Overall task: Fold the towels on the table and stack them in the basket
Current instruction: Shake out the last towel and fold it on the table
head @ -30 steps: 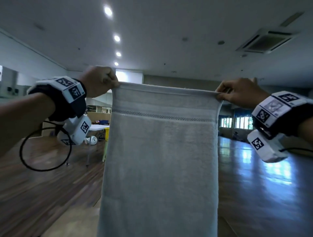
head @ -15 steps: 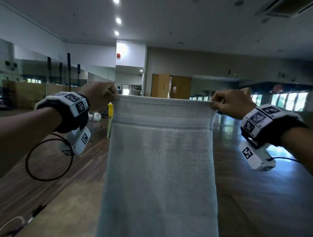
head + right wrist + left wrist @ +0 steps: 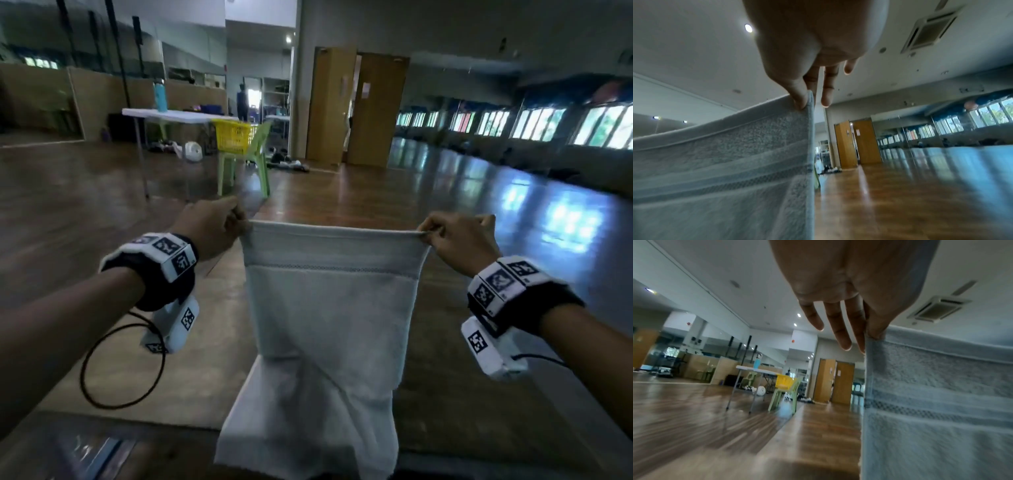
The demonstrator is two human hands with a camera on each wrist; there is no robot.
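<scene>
Towel held up by its two top corners, hanging long-ways down

The left hand [image 3: 209, 228] pinches the top corner at about 10 o'clock, the right hand [image 3: 459, 240] the other at 2, thumb against finger with the spare fingers loose. The towel [image 3: 332, 308] drops from both toward 6, long axis vertical, top hem level from 9 to 3, lower end bunched on the table [image 3: 113, 377]. Neither hand looks nearer. I'd guess the fold is next.

Matt terry-cloth towel [image 3: 329, 308], glossy wood floor [image 3: 479, 192], yellow plastic basket [image 3: 234, 137]
</scene>
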